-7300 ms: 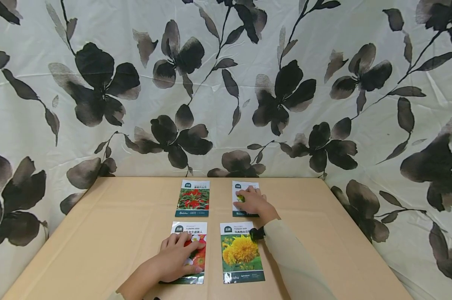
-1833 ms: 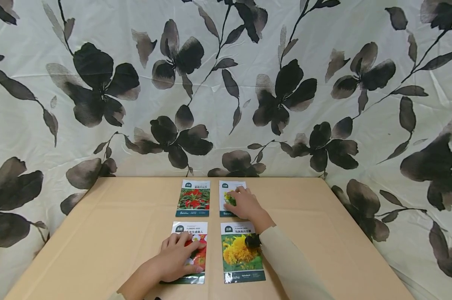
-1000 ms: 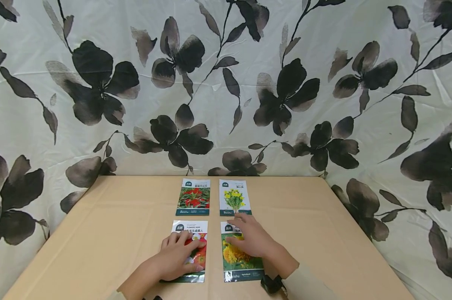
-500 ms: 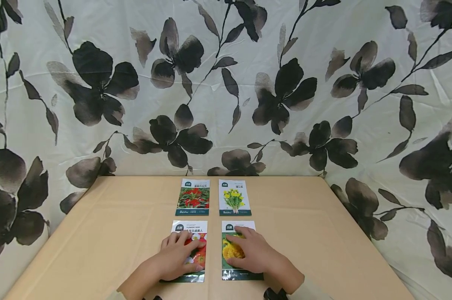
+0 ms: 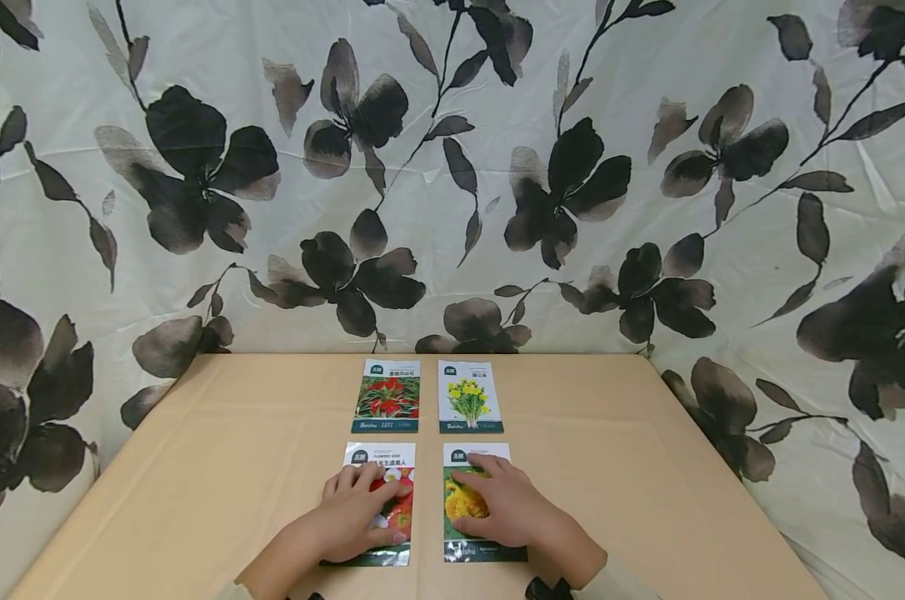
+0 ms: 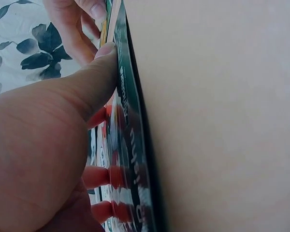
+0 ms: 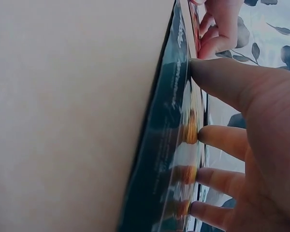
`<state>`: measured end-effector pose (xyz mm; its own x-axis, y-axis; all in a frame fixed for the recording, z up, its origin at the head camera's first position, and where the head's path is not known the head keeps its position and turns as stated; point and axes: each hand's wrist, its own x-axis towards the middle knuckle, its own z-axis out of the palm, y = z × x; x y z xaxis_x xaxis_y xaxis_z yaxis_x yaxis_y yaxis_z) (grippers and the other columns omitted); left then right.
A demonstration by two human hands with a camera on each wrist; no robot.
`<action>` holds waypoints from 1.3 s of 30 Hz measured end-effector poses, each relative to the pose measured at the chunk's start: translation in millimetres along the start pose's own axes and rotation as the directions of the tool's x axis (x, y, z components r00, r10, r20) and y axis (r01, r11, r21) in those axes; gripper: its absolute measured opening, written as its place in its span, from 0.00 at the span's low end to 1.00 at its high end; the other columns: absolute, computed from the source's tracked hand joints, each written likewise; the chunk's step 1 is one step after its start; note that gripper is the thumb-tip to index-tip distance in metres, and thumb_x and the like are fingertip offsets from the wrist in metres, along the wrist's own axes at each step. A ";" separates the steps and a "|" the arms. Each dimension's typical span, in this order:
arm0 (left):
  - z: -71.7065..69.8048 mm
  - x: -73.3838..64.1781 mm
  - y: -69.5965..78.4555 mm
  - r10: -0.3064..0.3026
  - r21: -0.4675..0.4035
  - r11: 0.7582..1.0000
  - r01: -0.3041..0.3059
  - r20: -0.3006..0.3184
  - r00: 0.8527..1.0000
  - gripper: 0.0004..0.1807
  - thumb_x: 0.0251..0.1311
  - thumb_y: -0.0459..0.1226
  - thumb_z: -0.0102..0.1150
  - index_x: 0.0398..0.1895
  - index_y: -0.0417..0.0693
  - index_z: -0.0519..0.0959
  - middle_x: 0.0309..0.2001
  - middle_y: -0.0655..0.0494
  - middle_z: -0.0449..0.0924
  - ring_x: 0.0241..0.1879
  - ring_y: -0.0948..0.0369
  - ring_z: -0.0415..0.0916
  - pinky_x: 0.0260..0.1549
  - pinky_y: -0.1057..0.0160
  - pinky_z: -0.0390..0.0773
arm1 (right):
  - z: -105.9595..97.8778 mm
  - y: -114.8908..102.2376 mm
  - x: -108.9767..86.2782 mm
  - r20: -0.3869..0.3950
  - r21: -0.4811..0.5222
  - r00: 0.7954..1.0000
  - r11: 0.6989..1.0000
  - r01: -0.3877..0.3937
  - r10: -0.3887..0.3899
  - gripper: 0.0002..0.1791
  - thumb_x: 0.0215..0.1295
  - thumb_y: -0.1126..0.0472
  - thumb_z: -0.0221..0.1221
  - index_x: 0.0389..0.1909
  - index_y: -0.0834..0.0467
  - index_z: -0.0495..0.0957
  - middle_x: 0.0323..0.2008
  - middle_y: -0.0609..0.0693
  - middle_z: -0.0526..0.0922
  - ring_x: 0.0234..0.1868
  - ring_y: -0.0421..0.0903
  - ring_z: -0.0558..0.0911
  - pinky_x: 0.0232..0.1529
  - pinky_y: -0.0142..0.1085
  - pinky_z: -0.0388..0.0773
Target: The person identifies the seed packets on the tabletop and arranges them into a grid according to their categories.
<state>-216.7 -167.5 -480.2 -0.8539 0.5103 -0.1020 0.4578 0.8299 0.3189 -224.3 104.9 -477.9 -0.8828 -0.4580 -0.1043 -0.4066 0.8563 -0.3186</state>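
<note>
My left hand (image 5: pixel 358 512) rests on a seed packet with red and white flowers (image 5: pixel 402 521), its fingertips and thumb touching the front. To its right, my right hand (image 5: pixel 508 500) lies over a seed packet with a big yellow bloom (image 5: pixel 463 502), covering much of the picture. In the right wrist view, spread fingertips (image 7: pixel 205 133) press on that packet's glossy face. Behind these two lie a seed packet with red flowers (image 5: pixel 387 398) on the left and one with a yellow bunch (image 5: pixel 469 398) on the right. Together the packets form two rows.
All the packets lie on a light wood-coloured table (image 5: pixel 235 450). Behind the table hangs a white cloth (image 5: pixel 452 192) with dark printed flowers. A black band (image 5: pixel 548 588) shows at the right wrist.
My right hand slid the yellow-bunch packet left, let go, and came back onto the yellow-bloom packet, which now lies straighter. My left hand stayed on its packet.
</note>
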 end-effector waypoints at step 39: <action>-1.0 3.0 -3.9 -0.009 -0.003 1.000 0.009 0.035 0.999 0.37 0.46 0.71 0.51 0.62 0.75 0.68 0.57 0.53 0.61 0.57 0.46 0.54 0.53 0.34 0.56 | -1.3 -3.8 2.8 -0.017 -0.004 0.999 1.000 0.031 -0.031 0.39 0.51 0.29 0.57 0.64 0.37 0.67 0.68 0.48 0.63 0.65 0.53 0.63 0.58 0.58 0.65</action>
<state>-221.3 -169.4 -480.9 -0.8490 0.5102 -0.1374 0.4493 0.8340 0.3203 -225.5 100.7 -475.8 -0.8739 -0.4798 -0.0780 -0.4343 0.8427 -0.3181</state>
